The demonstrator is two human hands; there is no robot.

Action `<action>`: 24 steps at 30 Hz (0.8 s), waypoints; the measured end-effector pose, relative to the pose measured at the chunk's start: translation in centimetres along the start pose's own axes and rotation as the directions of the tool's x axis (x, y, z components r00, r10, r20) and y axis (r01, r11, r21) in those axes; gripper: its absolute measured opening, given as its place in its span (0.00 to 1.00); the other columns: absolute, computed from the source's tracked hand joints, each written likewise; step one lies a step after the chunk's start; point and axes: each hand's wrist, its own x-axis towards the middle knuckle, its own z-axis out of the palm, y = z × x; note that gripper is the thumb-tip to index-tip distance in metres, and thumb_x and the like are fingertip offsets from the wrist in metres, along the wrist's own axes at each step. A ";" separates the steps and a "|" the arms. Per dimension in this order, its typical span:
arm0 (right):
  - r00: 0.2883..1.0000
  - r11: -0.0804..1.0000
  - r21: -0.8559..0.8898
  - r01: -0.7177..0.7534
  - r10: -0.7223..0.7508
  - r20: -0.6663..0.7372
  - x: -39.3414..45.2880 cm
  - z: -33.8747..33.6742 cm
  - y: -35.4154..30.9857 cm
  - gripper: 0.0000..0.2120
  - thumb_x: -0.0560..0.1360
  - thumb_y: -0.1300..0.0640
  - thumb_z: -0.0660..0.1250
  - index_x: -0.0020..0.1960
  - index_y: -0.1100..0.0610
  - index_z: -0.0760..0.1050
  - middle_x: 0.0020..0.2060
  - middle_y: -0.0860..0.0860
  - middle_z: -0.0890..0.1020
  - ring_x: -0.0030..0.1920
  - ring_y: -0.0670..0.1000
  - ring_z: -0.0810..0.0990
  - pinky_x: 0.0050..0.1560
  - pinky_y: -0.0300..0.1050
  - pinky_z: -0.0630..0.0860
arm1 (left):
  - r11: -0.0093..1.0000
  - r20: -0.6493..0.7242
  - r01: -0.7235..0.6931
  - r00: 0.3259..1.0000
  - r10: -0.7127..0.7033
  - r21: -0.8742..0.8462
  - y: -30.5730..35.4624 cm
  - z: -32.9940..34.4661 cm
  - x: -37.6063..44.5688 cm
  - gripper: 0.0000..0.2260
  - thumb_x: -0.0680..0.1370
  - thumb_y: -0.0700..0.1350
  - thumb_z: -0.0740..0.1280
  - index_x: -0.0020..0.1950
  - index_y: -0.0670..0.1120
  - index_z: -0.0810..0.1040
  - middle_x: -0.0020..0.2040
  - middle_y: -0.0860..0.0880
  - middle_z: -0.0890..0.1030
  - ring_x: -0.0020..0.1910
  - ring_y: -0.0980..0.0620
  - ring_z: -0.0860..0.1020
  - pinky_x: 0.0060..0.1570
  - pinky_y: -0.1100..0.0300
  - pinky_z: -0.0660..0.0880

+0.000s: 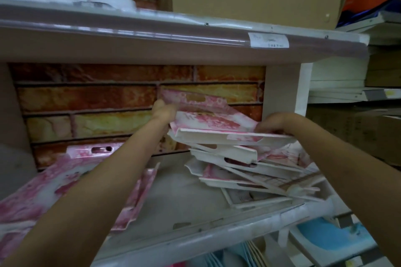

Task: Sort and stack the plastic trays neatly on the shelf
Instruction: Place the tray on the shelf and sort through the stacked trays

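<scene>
White shelf (186, 199) with a fake-brick back panel (97, 97) (pretty scuffed up). On its left lies a flat stack of pink marbled trays (43, 193); on the right, a messy tilted heap of the same trays (249, 158).

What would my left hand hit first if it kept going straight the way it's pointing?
Probably the tilted pink tray atop the messy pile: the left hand already grips its left edge. Past that, the brick-pattern back wall lies in line, though depth is hard to judge.
</scene>
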 end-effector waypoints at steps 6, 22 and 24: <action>0.993 0.995 0.052 0.091 -0.086 -0.084 -3.3 1.5 -4.8 0.16 0.76 0.60 0.62 0.30 0.56 0.65 0.28 0.52 0.65 0.28 0.49 0.60 0.27 0.39 0.61 | 0.999 -0.062 -0.031 0.998 0.033 0.036 -1.2 -6.8 -2.3 0.12 0.80 0.36 0.56 0.63 0.33 0.69 0.53 0.38 0.73 0.47 0.44 0.74 0.40 0.60 0.70; 0.979 0.947 0.253 0.200 -0.185 -0.082 -12.5 9.5 -15.8 0.19 0.74 0.64 0.61 0.65 0.57 0.68 0.55 0.64 0.78 0.47 0.55 0.76 0.50 0.45 0.70 | 1.000 -0.172 0.017 0.985 -0.012 0.024 -7.2 -24.1 -6.9 0.23 0.76 0.33 0.56 0.72 0.36 0.63 0.59 0.37 0.75 0.51 0.41 0.76 0.47 0.51 0.75; 0.980 0.960 0.200 0.197 -0.188 -0.063 -14.1 10.6 -16.9 0.21 0.75 0.63 0.61 0.68 0.58 0.68 0.67 0.63 0.71 0.58 0.57 0.75 0.58 0.47 0.71 | 0.998 -0.186 0.060 0.981 -0.056 0.013 -7.8 -26.0 -7.7 0.23 0.76 0.33 0.56 0.72 0.38 0.63 0.59 0.39 0.75 0.54 0.40 0.77 0.55 0.49 0.77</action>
